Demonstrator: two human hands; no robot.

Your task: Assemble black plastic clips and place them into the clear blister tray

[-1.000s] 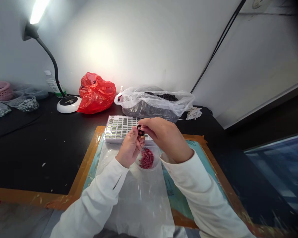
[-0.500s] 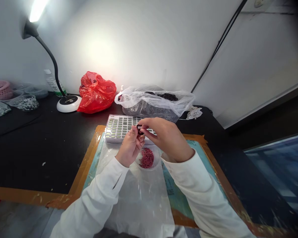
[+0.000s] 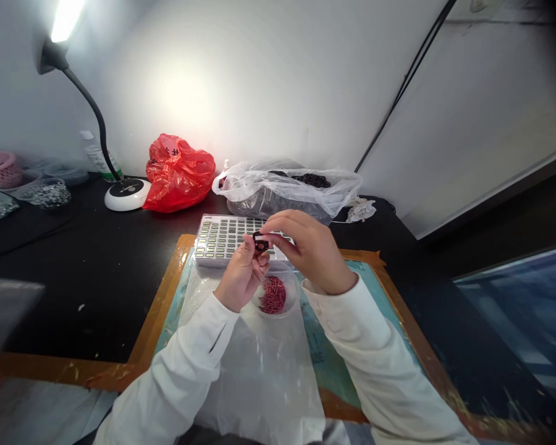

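Small black part near the frame's centre, left hand gripping it with bent fingers, right hand pinching its edge, bowl of red pieces lower down.

From here I have both forearms angled inward, left hand curled, thumb raised, right hand arched close beside it.

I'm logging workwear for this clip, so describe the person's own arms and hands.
The left hand and right hand are bare, without gloves. The left sleeve and right sleeve are long, white and loosely creased; the left one shows a dark slit near its cuff.
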